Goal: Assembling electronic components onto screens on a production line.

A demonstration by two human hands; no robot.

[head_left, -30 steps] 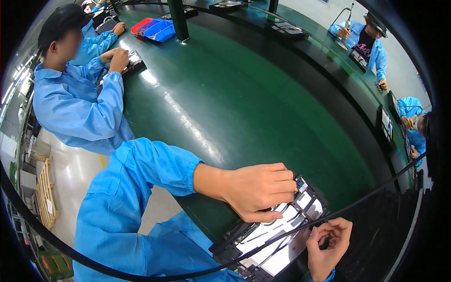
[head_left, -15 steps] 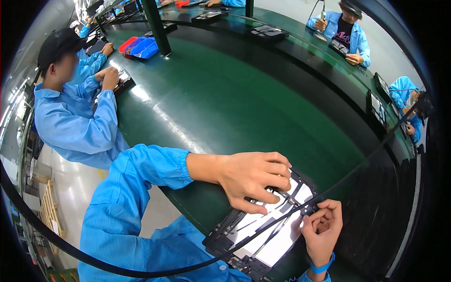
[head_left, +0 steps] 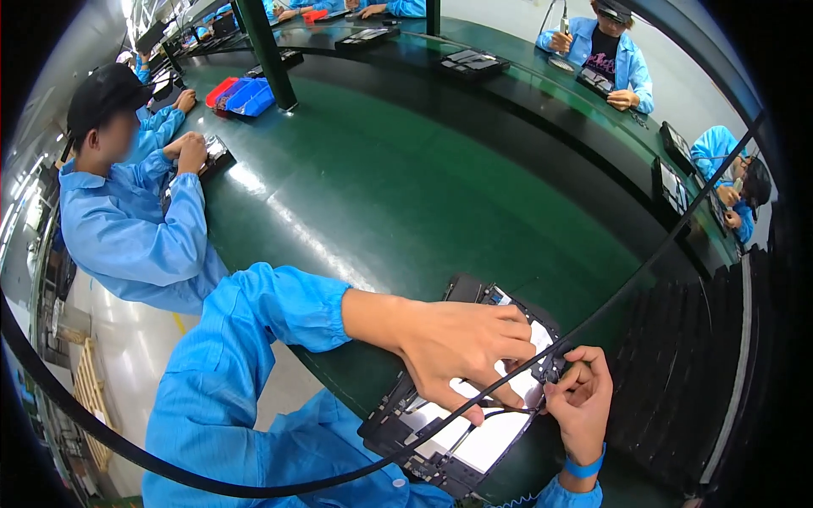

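An opened flat electronic device (head_left: 495,440) with a black frame and bright white panels lies tilted on the green bench in front of me. My left hand (head_left: 461,343) reaches across it from the left, fingers apart and pointing down onto the panels. Its thumb and index fingertips are close to a thin dark cable (head_left: 508,411) that curves across the white surface. At the device's right edge my right hand (head_left: 584,402) is closed, thumb and index finger pinched beside the cable's right end. Whatever sits between those fingertips is too small to make out. A blue band circles my right wrist.
Red and blue bins (head_left: 246,96) stand at the far left, near a green post (head_left: 267,55). Co-workers in blue handle similar devices at left and far right. A dark conveyor strip (head_left: 550,118) with more devices curves along the back. Black ridged panels (head_left: 677,372) stand at right.
My left hand has shifted slightly right and down, its fingertips now lower on the panels. The dark cable, straighter before, now bends toward my right hand. The view has tilted a little.
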